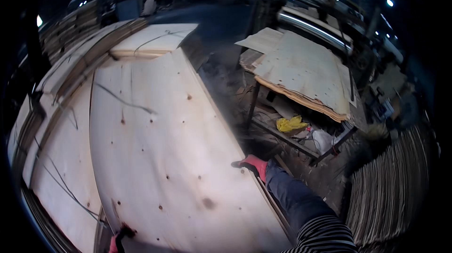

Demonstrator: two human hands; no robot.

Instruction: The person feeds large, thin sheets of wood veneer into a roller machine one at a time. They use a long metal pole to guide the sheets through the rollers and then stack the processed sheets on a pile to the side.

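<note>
The right hand pinches the right edge of the sheet, thumb on top; the left hand meets its left edge, mostly out of frame, its closure unclear. Even support at both edges should limit flexing. The right forearm slants up from the lower right. The sheet lies between the stack and the table.

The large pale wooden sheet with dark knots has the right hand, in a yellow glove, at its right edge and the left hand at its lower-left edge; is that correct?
Not quite: the head view shows the right hand in a red and dark glove, not yellow. The rest holds: it is at the right edge of the wooden sheet, the left hand at the lower-left.
</note>
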